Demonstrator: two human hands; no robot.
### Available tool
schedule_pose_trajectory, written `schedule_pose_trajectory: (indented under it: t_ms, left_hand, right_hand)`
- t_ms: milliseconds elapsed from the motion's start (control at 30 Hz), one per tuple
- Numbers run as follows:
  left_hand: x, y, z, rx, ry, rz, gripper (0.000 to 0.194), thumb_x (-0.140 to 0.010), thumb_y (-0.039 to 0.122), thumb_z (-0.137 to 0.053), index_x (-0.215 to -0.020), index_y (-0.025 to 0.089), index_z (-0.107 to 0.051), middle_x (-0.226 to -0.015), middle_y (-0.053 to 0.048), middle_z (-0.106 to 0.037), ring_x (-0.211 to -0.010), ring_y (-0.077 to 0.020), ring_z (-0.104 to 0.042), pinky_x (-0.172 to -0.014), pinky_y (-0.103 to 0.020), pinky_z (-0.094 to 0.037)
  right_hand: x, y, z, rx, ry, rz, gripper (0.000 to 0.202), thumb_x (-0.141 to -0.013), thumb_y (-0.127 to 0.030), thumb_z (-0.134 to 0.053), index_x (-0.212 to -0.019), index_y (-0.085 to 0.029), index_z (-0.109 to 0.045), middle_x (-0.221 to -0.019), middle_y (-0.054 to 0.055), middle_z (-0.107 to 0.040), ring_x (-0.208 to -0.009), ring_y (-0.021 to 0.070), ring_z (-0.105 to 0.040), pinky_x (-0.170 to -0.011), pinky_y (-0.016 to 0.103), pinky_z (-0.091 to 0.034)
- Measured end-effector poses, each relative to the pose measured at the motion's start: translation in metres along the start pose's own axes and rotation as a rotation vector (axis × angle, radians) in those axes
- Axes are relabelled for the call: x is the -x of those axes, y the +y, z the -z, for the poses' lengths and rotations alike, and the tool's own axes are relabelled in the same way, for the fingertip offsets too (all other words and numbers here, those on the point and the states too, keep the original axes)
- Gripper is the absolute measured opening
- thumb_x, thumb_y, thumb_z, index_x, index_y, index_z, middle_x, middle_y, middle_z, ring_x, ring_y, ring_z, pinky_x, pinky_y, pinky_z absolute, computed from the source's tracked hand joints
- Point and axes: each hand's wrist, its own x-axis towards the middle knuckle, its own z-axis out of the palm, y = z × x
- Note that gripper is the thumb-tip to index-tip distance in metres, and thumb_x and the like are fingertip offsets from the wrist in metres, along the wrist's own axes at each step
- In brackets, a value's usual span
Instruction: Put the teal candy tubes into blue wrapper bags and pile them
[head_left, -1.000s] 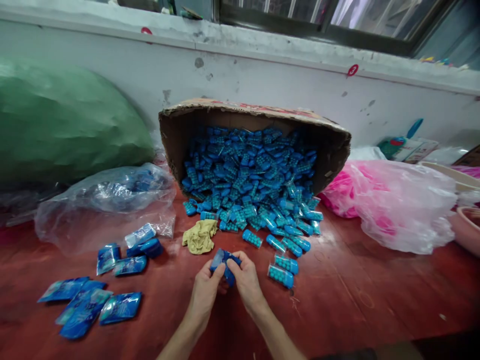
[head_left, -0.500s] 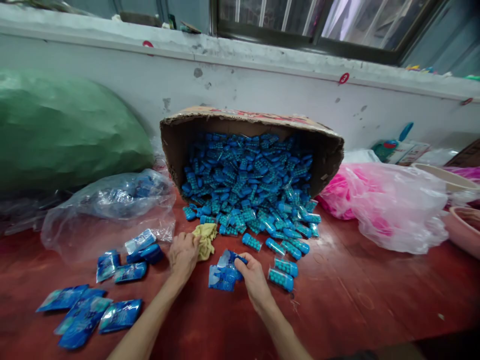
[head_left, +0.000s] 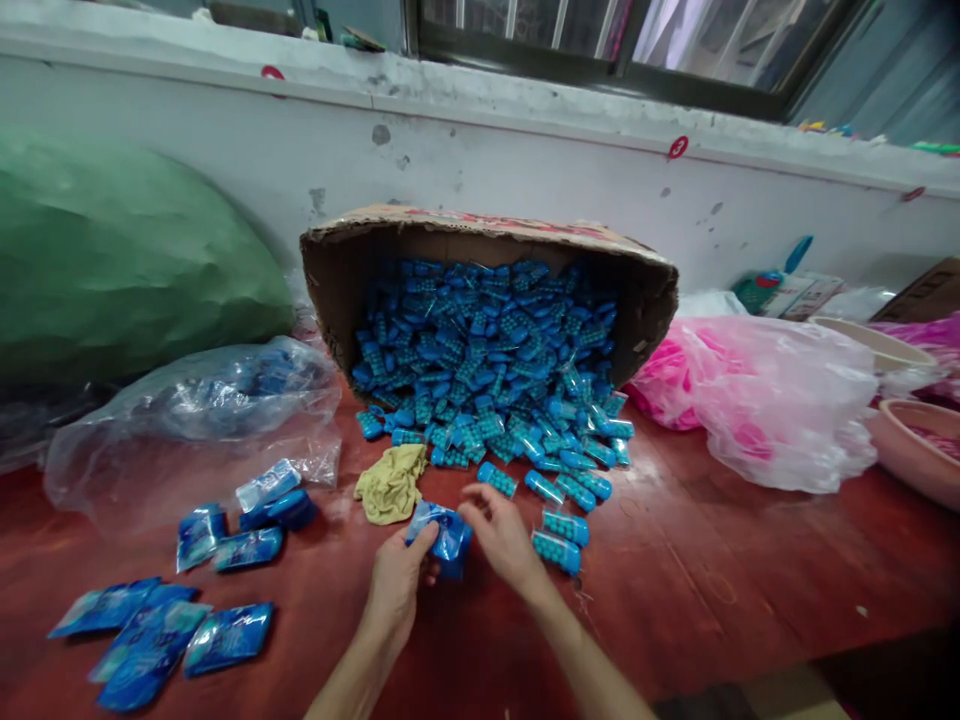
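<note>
My left hand (head_left: 399,578) pinches a shiny blue packet (head_left: 450,540), thumb on top, low in the middle of the view. Just right of the packet is my right hand (head_left: 501,530), its fingers curled near the packet's upper right edge; whether they touch it is hard to tell. A crumpled yellow cloth (head_left: 391,484) lies behind my left hand. Blue-capped clear tubes with teal beads (head_left: 556,552) lie to the right of my right hand. Many more tubes (head_left: 487,350) spill from a cardboard box (head_left: 330,300) tipped on its side.
Several filled blue packets (head_left: 229,637) lie on the red table (head_left: 675,610) at the left, near a clear plastic bag (head_left: 187,400). A big green sack (head_left: 127,260) stands behind. Pink and clear bags (head_left: 787,410) and a pink basin (head_left: 911,455) are at the right.
My left hand has left the yellow cloth and moved right and down to grip the blue packet. My right hand's fingers have come off the packet's edge. The view has shifted slightly.
</note>
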Motion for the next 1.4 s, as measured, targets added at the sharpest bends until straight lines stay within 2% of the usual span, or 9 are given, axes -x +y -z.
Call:
schedule_pose_trajectory:
  t_ms: [100,233,367,433,533,633,733,900,1400]
  left_hand:
    - [0.000,0.005,0.002,0.057,-0.067,0.095,0.034,-0.053,0.040,-0.071,-0.054,0.016,-0.046,-0.038,0.005,-0.048,-0.033,-0.0072,-0.043,-0.033,-0.017,-0.029]
    - [-0.001,0.005,0.002,0.097,-0.150,0.230,0.033,-0.059,0.039,-0.069,-0.056,0.016,-0.045,-0.039,0.004,-0.049,-0.033,-0.0063,-0.043,-0.032,-0.016,-0.029]
    - [-0.002,0.005,0.002,0.173,-0.112,0.346,0.025,-0.070,0.033,-0.062,-0.060,0.016,-0.046,-0.041,0.003,-0.051,-0.034,-0.0064,-0.045,-0.032,-0.015,-0.032]
    - [-0.003,0.006,0.002,0.220,-0.080,0.403,0.021,-0.073,0.029,-0.059,-0.063,0.017,-0.047,-0.042,0.003,-0.052,-0.034,-0.0064,-0.046,-0.033,-0.015,-0.034]
    - [-0.003,0.008,0.000,0.266,-0.050,0.451,0.017,-0.076,0.026,-0.056,-0.065,0.017,-0.047,-0.042,0.003,-0.052,-0.034,-0.0066,-0.047,-0.033,-0.015,-0.036]
    - [-0.002,0.009,-0.002,0.292,-0.035,0.459,0.017,-0.077,0.025,-0.054,-0.065,0.016,-0.047,-0.042,0.002,-0.052,-0.034,-0.0072,-0.048,-0.033,-0.015,-0.037]
    - [-0.001,0.009,-0.004,0.288,-0.020,0.453,0.019,-0.078,0.026,-0.054,-0.064,0.015,-0.048,-0.041,0.002,-0.052,-0.034,-0.0079,-0.049,-0.033,-0.016,-0.038]
    - [0.002,0.009,-0.004,0.281,-0.011,0.407,0.020,-0.079,0.026,-0.053,-0.063,0.014,-0.050,-0.041,0.001,-0.052,-0.035,-0.0084,-0.050,-0.033,-0.017,-0.039]
    - [0.002,0.005,-0.003,0.423,0.014,0.259,0.020,-0.080,0.025,-0.051,-0.064,0.013,-0.050,-0.044,0.000,-0.055,-0.039,-0.0089,-0.054,-0.038,-0.017,-0.044]
  right_hand:
    - [-0.026,0.012,0.014,0.594,0.079,-0.090,0.031,-0.081,-0.027,-0.051,-0.110,-0.017,-0.050,-0.102,0.011,-0.056,-0.090,0.0211,-0.056,-0.073,0.030,-0.043]
    - [-0.052,0.022,0.010,0.679,0.049,-0.123,0.026,-0.075,-0.016,-0.057,-0.101,-0.013,-0.054,-0.096,0.016,-0.057,-0.090,0.0269,-0.058,-0.072,0.035,-0.043]
    - [-0.053,0.023,0.019,0.655,-0.010,-0.068,0.028,-0.075,-0.020,-0.056,-0.103,-0.015,-0.053,-0.098,0.013,-0.059,-0.088,0.0254,-0.059,-0.074,0.035,-0.044]
    - [-0.045,0.022,0.028,0.540,-0.020,-0.052,0.036,-0.079,-0.025,-0.050,-0.114,-0.017,-0.045,-0.098,0.010,-0.059,-0.083,0.0216,-0.061,-0.070,0.032,-0.047]
    - [-0.024,0.018,0.037,-0.088,-0.017,-0.137,0.038,-0.083,-0.030,-0.038,-0.119,-0.018,-0.033,-0.093,0.008,-0.061,-0.063,0.0158,-0.061,-0.052,0.029,-0.050]
    - [0.000,0.010,0.035,-0.750,-0.018,-0.229,0.036,-0.077,-0.032,-0.046,-0.109,-0.020,-0.036,-0.094,0.006,-0.060,-0.054,0.0129,-0.057,-0.041,0.026,-0.048]
    - [0.016,0.002,0.027,-1.016,-0.025,-0.248,0.036,-0.069,-0.026,-0.056,-0.101,-0.021,-0.040,-0.091,0.004,-0.060,-0.053,0.0119,-0.057,-0.039,0.025,-0.049]
    - [0.022,-0.003,0.020,-1.057,0.043,-0.233,0.035,-0.066,-0.019,-0.061,-0.096,-0.022,-0.043,-0.072,-0.004,-0.057,-0.052,0.0117,-0.058,-0.040,0.024,-0.051]
    - [0.034,0.002,0.006,-0.790,0.135,-0.224,0.036,-0.069,-0.026,-0.064,-0.095,-0.021,-0.040,-0.074,-0.004,-0.057,-0.054,0.0103,-0.060,-0.042,0.020,-0.051]
